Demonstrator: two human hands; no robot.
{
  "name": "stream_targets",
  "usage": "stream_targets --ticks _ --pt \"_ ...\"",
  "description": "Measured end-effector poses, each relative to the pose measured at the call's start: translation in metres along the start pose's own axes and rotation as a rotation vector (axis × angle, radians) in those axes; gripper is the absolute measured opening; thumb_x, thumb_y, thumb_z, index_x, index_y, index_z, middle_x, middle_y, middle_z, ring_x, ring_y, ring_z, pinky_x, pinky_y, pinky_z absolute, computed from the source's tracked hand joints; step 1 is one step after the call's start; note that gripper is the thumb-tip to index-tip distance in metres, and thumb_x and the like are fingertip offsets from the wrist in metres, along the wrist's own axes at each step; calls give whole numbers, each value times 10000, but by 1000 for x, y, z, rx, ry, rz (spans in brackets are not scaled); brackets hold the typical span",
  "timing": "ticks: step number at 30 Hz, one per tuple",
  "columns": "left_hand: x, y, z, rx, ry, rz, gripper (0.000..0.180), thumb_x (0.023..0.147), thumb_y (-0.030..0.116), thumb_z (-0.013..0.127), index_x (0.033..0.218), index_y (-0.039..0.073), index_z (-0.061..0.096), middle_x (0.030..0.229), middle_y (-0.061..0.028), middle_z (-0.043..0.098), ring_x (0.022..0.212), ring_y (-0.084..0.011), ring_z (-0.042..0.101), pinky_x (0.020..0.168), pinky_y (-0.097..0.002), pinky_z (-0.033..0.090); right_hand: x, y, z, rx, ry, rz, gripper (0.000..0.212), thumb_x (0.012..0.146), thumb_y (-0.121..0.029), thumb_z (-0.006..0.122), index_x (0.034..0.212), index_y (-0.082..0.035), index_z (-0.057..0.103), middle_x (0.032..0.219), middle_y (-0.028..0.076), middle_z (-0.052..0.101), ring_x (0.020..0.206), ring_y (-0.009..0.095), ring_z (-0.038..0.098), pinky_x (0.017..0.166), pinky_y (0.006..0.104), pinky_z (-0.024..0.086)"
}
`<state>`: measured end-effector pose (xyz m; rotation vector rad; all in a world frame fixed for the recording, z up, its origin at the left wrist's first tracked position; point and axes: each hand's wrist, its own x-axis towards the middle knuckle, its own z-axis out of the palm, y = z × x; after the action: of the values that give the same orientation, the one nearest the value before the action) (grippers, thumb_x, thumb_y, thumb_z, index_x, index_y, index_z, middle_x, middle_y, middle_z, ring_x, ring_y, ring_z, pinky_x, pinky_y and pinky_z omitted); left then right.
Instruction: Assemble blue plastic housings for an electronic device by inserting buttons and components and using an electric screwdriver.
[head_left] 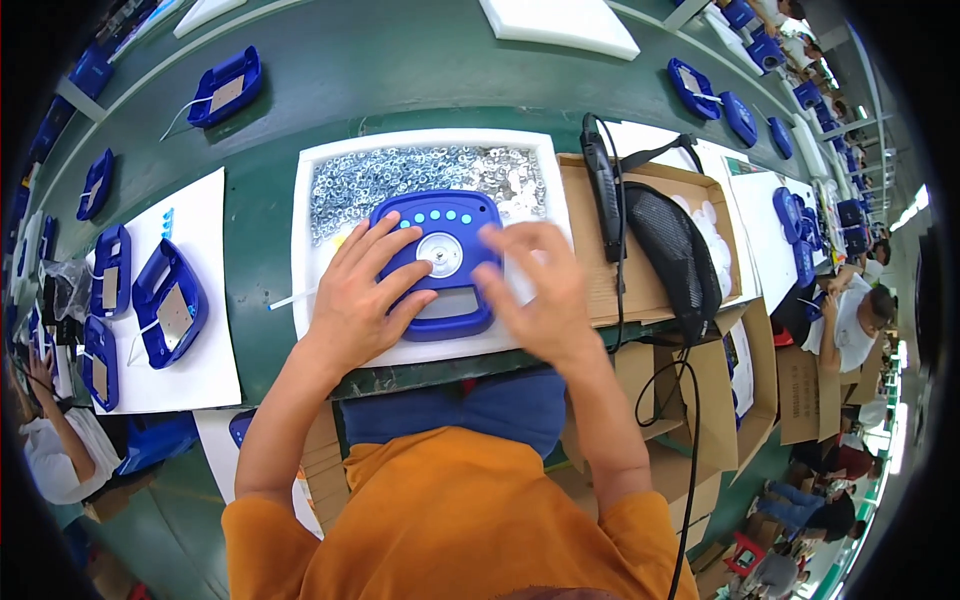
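Note:
In front of me a blue plastic housing [465, 318] lies on a white foam tray [304, 215]. It has a row of light-blue round buttons, a handle opening and a round silvery disc [439, 256] in its middle. My left hand [365, 285] rests on the housing's left side, its fingers spread and stretched toward the disc. Over the right edge hovers my right hand [538, 290], blurred by motion; thumb and forefinger stand apart, and I see nothing between them. Behind the housing the tray holds many small metal washers [380, 175].
Blue shells [170, 305] lie on a white sheet at left. At right stands a cardboard box [590, 290] with white discs, a black mesh pouch [665, 250] and a black cable [692, 420]. Beyond are more shells [226, 90] and a foam slab [560, 25]. Co-workers sit at both sides.

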<state>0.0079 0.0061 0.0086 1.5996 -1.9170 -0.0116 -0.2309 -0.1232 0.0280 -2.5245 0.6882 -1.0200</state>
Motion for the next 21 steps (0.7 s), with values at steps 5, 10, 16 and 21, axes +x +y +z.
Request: stream_targets --ticks 5,10,16,21 --pt "1 3 -2 14 36 16 271 967 280 903 1173 112 851 1494 -139 745 1506 -421 639 1282 -594 478 24 88 -41 -628 96 312 498 984 -341 864 1341 -35 702 1134 176 738 1062 439 759 873 552 638" --pt "-1 8 2 -12 74 2 265 958 268 908 1164 111 853 1472 -142 759 1491 -425 652 1273 -587 497 24 140 -44 -783 -214 539 514 983 -425 836 1297 -42 699 1156 210 801 1092 459 788 909 570 640" --pt "-5 4 9 -23 101 0 240 969 287 890 1145 128 851 1459 -132 758 1473 -399 667 1267 -575 507 37 128 -73 -391 261 525 545 1027 -429 818 1298 27 690 1121 285 806 1033 479 802 931 543 611" --pt "-3 0 5 -20 104 16 222 971 259 893 1141 124 848 1469 -132 754 1478 -398 668 1273 -584 504 67 27 -102 873 639 549 246 1146 -198 699 1257 19 666 1034 113 737 914 259 712 915 377 591"
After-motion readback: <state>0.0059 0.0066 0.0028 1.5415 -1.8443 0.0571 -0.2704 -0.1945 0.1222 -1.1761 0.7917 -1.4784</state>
